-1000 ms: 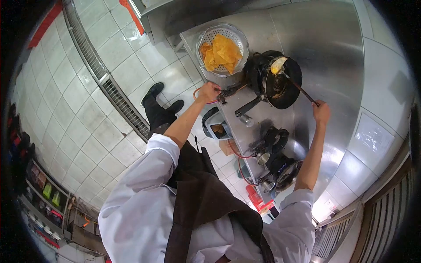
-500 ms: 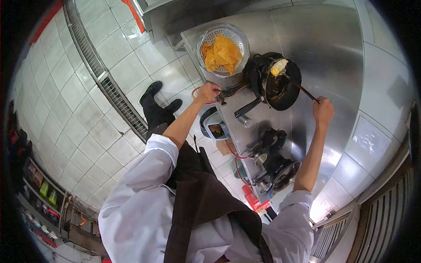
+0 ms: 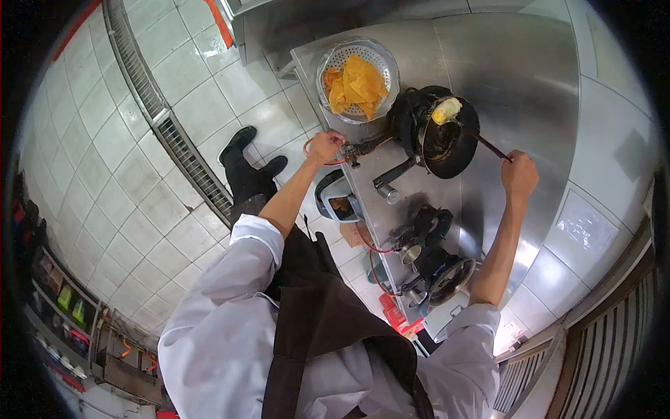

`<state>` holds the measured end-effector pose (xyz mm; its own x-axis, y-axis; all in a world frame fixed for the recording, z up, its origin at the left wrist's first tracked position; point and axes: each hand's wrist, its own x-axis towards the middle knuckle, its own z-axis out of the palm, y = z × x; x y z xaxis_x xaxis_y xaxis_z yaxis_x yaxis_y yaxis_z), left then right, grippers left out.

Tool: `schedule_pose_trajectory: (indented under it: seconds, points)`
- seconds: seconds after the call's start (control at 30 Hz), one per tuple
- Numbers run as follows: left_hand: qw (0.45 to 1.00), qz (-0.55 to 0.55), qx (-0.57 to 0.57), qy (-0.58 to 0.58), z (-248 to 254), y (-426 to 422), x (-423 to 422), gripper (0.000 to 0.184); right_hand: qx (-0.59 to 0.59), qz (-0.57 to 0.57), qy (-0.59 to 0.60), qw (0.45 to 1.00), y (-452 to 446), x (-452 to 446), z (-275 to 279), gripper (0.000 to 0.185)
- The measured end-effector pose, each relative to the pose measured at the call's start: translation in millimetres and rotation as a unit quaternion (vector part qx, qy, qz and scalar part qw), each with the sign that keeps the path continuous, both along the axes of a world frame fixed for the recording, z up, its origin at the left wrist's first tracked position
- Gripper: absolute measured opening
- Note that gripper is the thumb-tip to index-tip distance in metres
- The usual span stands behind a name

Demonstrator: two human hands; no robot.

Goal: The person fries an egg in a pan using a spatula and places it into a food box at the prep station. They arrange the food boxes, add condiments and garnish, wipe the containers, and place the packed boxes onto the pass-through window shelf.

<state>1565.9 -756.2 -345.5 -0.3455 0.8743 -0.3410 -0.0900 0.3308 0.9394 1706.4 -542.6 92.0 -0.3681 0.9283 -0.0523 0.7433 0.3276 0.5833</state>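
My right hand (image 3: 520, 174) is closed around the handle of a long-handled spatula (image 3: 494, 146). At its far end a yellow and white piece of food, like a fried egg (image 3: 445, 110), lies over the black frying pan (image 3: 453, 155) and hides the spatula's head. The pan rests on a burner (image 3: 406, 115), its handle pointing toward the bench's near edge. On the left, my left hand (image 3: 325, 146) has its fingers drawn together at the burner's gas valve (image 3: 352, 152); the fingertips are small and their exact grip is partly hidden.
A perforated metal basin (image 3: 388, 64) with orange-yellow sheets (image 3: 357, 85) stands beyond the burner on the steel bench (image 3: 520, 77). More burners and a second pan (image 3: 452, 281) are nearer me. A small metal cup (image 3: 389, 193) sits by the pan handle. An orange hose hangs off the edge.
My right hand has shifted slightly right and up, and the food has turned a little over the pan. My left hand has drawn slightly left at the valve.
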Motion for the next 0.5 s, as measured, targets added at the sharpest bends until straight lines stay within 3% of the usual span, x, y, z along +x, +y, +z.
schedule_pose_trajectory:
  seconds: [0.2,0.33,0.5]
  points:
    - [0.991,0.089,-0.092,0.03,7,-47,-17,0.015,-0.001,-0.014,-0.001,1.0,1,-22,9,0.013]
    - [0.989,0.115,-0.065,0.066,-40,-96,-18,0.015,-0.006,-0.013,-0.013,1.0,-1,-32,15,0.014]
    - [0.975,0.093,-0.197,0.046,-56,-137,-28,0.018,-0.016,-0.011,-0.022,1.0,4,-26,16,0.015]
